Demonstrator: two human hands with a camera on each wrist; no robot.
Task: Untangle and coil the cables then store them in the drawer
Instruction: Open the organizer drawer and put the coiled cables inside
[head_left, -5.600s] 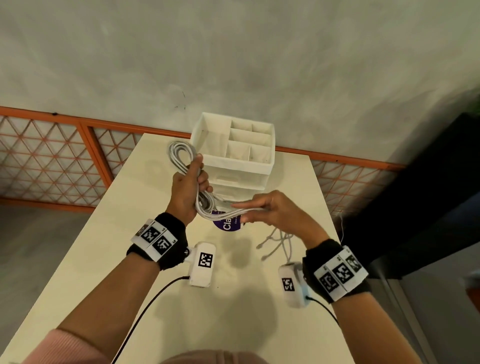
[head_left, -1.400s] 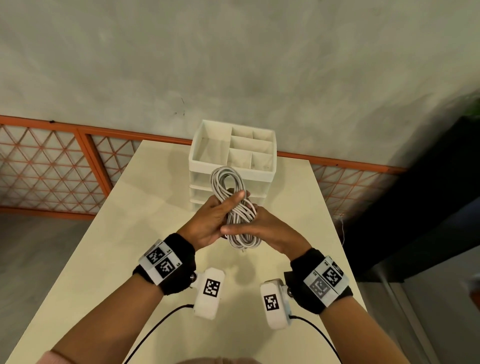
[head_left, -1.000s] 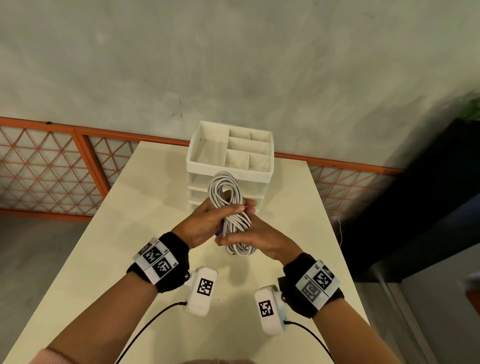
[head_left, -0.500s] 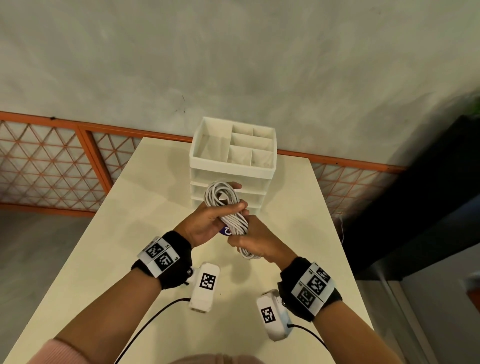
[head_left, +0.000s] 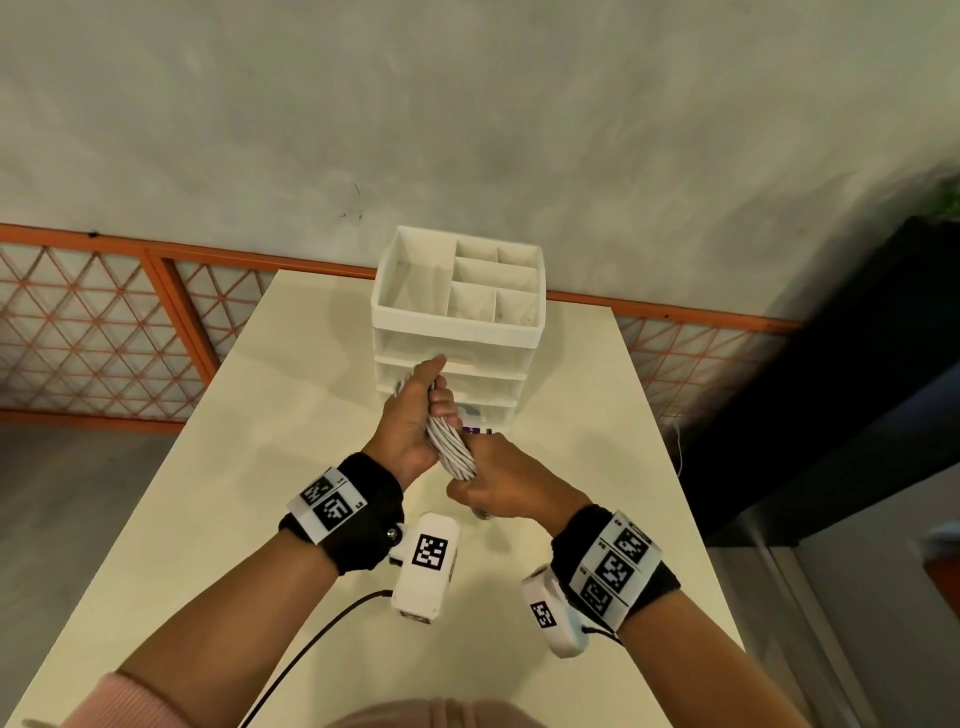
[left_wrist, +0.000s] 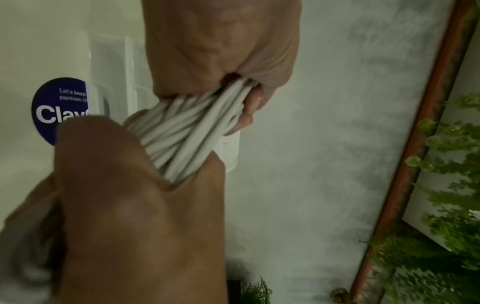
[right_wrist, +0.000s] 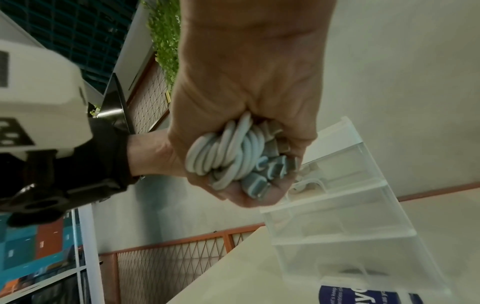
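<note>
Both of my hands are wrapping round one bundle of white cables (head_left: 451, 451), held just above the table (head_left: 249, 467) in front of the drawer unit (head_left: 457, 332). On the left, my left hand (head_left: 413, 415) is gripping the upper end, fingers curled tight. A moment ago wide loops were standing up above my hands; now they are squeezed into a narrow, twisted hank, so I am judging the coiling nearly finished and the storing next. To the right, my right hand (head_left: 498, 486) is clenching the lower end; the right wrist view shows several connector plugs (right_wrist: 270, 164) bunched in that fist. The drawers are looking shut from above, though I cannot tell for sure, as my hands are covering the lower fronts. A purple sticker (left_wrist: 61, 111) is half hidden behind clear plastic. How many cables are making up the bundle is hard to make out.
</note>
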